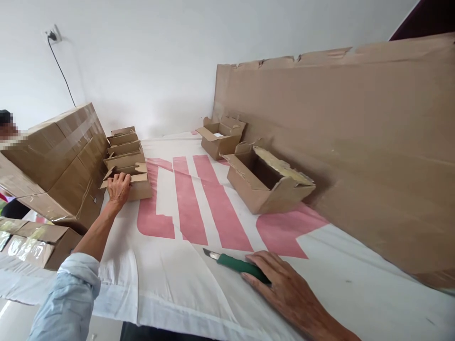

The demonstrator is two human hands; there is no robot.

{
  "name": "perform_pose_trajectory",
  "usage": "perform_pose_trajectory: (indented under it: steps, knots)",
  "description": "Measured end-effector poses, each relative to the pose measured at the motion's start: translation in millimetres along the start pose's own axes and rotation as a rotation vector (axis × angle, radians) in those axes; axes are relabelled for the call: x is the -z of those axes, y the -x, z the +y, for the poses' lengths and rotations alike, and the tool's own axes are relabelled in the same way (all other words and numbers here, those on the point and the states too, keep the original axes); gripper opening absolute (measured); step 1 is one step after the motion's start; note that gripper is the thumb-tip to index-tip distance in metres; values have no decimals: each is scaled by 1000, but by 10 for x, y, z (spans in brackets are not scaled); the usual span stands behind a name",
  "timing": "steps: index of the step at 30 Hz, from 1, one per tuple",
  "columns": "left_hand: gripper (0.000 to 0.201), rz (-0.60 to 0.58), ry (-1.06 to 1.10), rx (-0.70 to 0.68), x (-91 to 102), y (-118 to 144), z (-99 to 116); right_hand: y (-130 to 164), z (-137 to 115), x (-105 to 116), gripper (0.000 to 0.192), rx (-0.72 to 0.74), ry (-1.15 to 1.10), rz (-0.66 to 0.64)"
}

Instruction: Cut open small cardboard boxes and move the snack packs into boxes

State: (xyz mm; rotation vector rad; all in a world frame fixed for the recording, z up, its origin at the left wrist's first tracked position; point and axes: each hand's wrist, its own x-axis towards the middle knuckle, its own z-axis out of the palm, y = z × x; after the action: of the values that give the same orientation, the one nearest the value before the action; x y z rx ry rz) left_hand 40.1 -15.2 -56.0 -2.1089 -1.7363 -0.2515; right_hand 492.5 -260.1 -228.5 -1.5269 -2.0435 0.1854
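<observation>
1. the right hand (284, 282) lies palm down at the near edge of the desk (355, 284), its fingers resting over the green handle of a utility knife (236, 264); the fingers lie loosely on the handle rather than wrapping it.
2. the utility knife lies flat on the desk, its short metal blade pointing far-left, out past the fingertips.
3. the left hand (118, 188) is stretched out to the far left, fingers spread open and pressed on the near flap of a small open box (137, 182); it grips nothing, only touches the cardboard.
4. that small open box is the nearest of a row of small boxes (122, 147) standing one behind another toward the far wall.
5. a light blue sleeve (69, 298) covers the left forearm at the near left.
6. just left of the row sits a large taped carton (57, 156), tilted, with flattened cardboard pieces (35, 241) near it at the left edge.
7. the desk is covered by a white sheet with broad red bands (199, 203) between the two hands.
8. right of centre stands an open box with a torn flap (266, 180), and farther back another open box (220, 137).
9. a tall cardboard sheet (355, 142) leans along the right side, just behind both boxes.
10. a black cable (62, 71) runs down the far white wall from a plug.
</observation>
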Motion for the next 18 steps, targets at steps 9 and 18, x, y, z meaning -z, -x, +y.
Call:
perform_pose_trajectory:
  steps: [9,18]
  knots:
    - [29,45,53,59,-232,-422,-204,-8,36,-250,32,83,95,194]
    - [69,26,105,139,49,182,-5,1,31,-287,31,84,26,222]
